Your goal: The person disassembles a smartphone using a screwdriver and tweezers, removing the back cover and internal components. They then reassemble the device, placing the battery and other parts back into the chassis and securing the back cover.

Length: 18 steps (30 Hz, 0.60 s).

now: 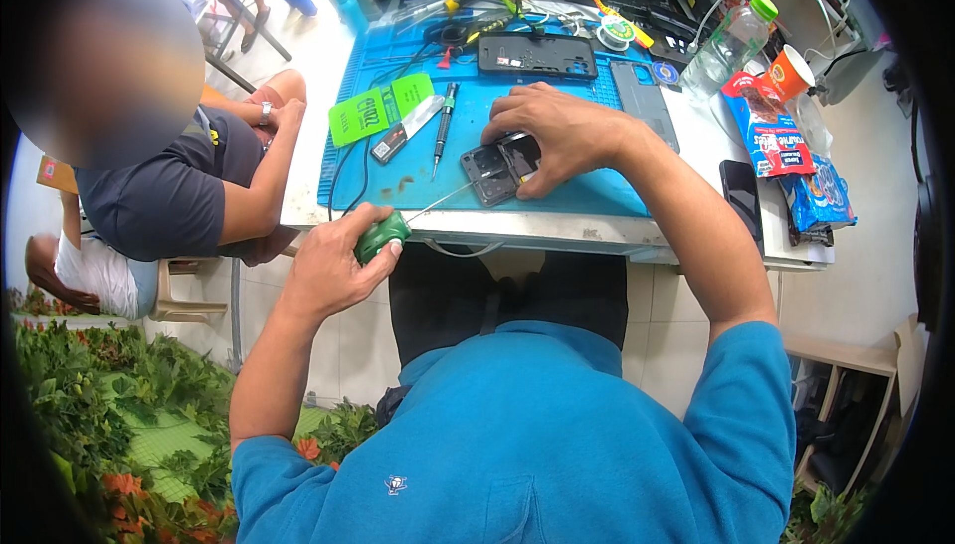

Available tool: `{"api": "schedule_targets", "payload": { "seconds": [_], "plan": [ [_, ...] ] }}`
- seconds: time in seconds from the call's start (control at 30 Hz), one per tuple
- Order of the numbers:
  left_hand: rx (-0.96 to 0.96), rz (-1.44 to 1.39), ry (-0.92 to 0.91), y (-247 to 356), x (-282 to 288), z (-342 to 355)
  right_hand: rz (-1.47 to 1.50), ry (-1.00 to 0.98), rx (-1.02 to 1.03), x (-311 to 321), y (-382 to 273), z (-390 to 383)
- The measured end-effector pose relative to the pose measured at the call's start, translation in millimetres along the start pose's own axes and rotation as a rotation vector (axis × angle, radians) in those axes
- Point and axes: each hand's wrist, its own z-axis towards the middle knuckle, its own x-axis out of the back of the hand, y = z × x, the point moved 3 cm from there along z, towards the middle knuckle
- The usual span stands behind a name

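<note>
Already mid-job, by the look of it: your right hand (pixel 562 136) is clamped over the opened phone (pixel 500 168), fingers curled down on its top and side, pinning it flat on the blue work mat (pixel 557 196) near the front edge of the surface (pixel 557 231). The phone sits back-up w/ the cover off, dark internals showing, so opening it up looks done. Your left hand (pixel 333 266) is wrapped tight round the green-handled screwdriver (pixel 383 236), fingers pressed together on the handle, and its thin shaft runs up to the phone's lower left corner. Tip looks to be at or just touching that corner; can't tell if it's seated in a screw.

Parts already off, I'd judge: a black frame (pixel 537 55) lies at the far side of the mat, and a grey back panel (pixel 645 96) lies just right of it, both well apart from the phone. A 2nd driver w/ a green band (pixel 444 121) and a green card (pixel 380 108) rest to the phone's left, unused.

What's left, judging from this: internals aren't lifted out yet, no screws visibly set aside (too small to tell), so you're likely in the screw stage, roughly mid-way thru teardown or reassembly. Can't say which direction.

Another person's arm (pixel 269 161) leans on the surface's left edge, clear of your work.
</note>
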Motion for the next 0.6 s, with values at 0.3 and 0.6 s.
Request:
{"api": "schedule_targets", "payload": {
  "seconds": [0.3, 0.6],
  "plan": [
    [0.003, -0.037, 0.001, 0, -2, -4, 0.009, 0.062, 0.034, -5, -1, -4],
    [0.049, -0.139, 0.01, -3, -5, -6, -0.012, 0.186, 0.055, -16, -7, -22]
  ]
}}
